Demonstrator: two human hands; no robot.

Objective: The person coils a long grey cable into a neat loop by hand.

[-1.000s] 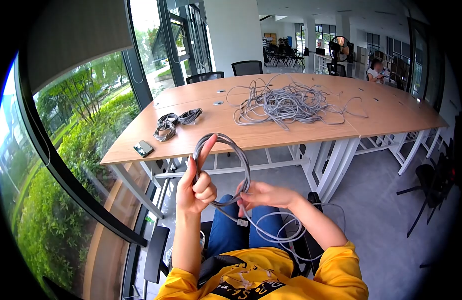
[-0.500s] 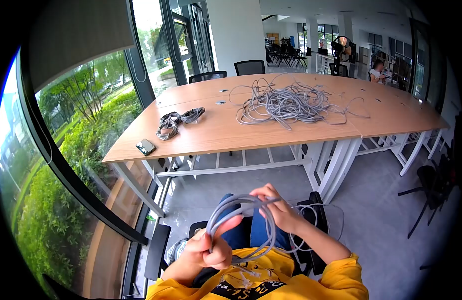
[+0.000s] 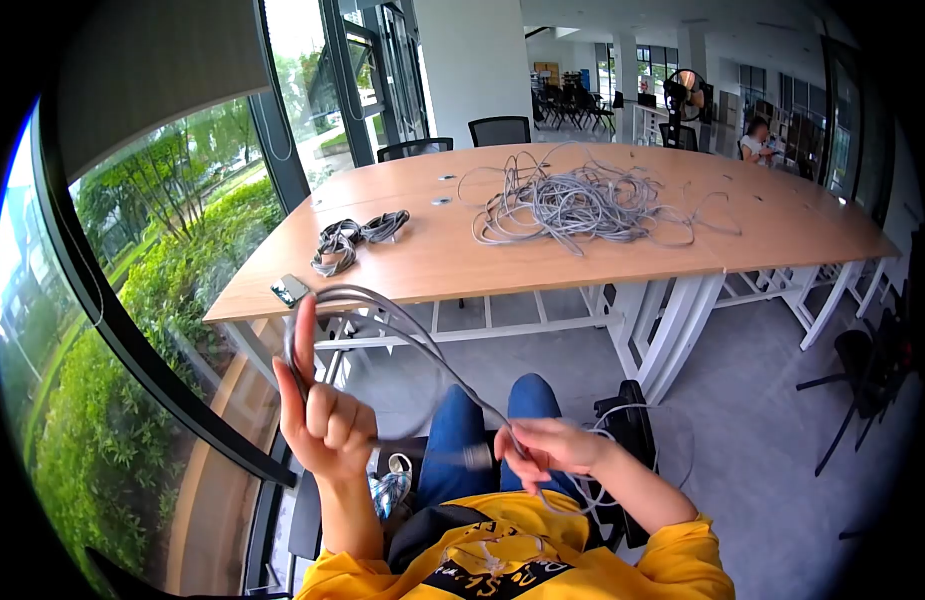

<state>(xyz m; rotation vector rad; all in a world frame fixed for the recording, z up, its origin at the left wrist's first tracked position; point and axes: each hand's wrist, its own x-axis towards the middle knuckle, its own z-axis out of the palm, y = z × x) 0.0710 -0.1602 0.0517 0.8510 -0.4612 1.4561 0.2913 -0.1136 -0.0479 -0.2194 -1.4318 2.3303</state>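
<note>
My left hand [image 3: 327,425] is raised at the lower left, its fingers closed on a looped grey cable [image 3: 407,330], with the index finger pointing up inside the loops. Lower and to the right, my right hand [image 3: 547,447] pinches the strand that runs down from those loops. A blurred cable end hangs between the hands, over my knees. More loose cable [image 3: 594,500] trails beside my right forearm. On the table [image 3: 442,280] lie a large tangle of grey cable [image 3: 582,205], smaller coiled bundles [image 3: 357,238] and a phone-like object [image 3: 290,290] near the left edge.
Office chairs [image 3: 499,131] stand behind the table. White table legs [image 3: 662,335] are in front of me, and a black chair [image 3: 862,370] is at the right. A fan [image 3: 685,95] and a seated person [image 3: 754,142] are in the background. Tall windows line the left side.
My left hand has moved up and left with the loops, which now stretch wider. My right hand has dropped lower and holds the strand away from the loops.
</note>
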